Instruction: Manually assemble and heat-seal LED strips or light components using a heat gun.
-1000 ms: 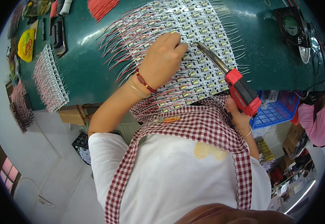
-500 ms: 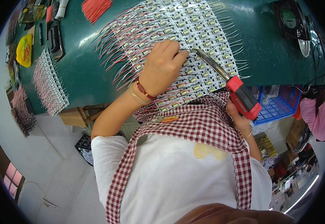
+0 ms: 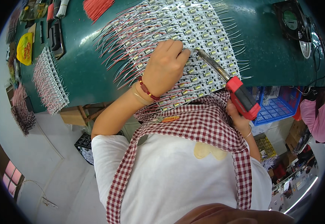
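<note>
A white panel of small circuit boards (image 3: pixel 207 41) lies on the green table, with rows of yellowish components and thin red, white and dark wires fanning out from its edges. Over its middle is my left hand (image 3: pixel 166 67), fingers pinched together at the boards; what sits between the fingertips is hidden. My right hand (image 3: pixel 238 117) grips the red and black handle of a soldering iron (image 3: pixel 242 98) at the table's near edge. Its metal shaft slants up and left across the panel, and the tip ends just right of my left fingertips.
A second wired board panel (image 3: pixel 50 80) stands on the left of the green table (image 3: pixel 84 71). Red wires (image 3: pixel 97 9) lie at the back, a yellow bag (image 3: pixel 24 48) at far left. A black fan-like device (image 3: pixel 291 20) is at back right; a blue crate (image 3: pixel 278 108) sits below the right edge.
The picture has shifted very slightly. Both hands hold nearly the same pose, and the iron's tip stays beside my left fingertips.
</note>
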A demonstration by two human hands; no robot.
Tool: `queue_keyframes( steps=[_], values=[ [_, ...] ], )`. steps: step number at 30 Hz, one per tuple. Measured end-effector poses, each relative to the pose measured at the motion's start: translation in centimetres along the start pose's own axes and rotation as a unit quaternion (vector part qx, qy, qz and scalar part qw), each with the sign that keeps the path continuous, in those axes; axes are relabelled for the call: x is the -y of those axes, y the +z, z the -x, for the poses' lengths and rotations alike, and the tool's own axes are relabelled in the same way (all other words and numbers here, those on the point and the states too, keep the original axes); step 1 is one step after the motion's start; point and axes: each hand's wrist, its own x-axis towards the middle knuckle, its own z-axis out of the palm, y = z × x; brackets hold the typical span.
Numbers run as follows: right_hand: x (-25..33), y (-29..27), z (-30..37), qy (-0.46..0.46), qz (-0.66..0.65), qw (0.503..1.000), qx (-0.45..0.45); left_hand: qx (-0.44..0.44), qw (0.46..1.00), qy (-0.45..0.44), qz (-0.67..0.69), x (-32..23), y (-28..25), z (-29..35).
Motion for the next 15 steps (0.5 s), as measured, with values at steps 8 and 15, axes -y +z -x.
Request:
queue_keyframes(
  steps=[8,15],
  values=[
    [0.0,-0.19,-0.07,0.003,-0.001,1.0,0.008,0.006,1.0,-0.009,-0.016,-0.35,-0.24,0.03],
    [-0.16,-0.19,-0.23,-0.008,0.023,1.0,0.013,0.005,1.0,-0.014,-0.022,-0.33,-0.04,0.02]
  ],
)
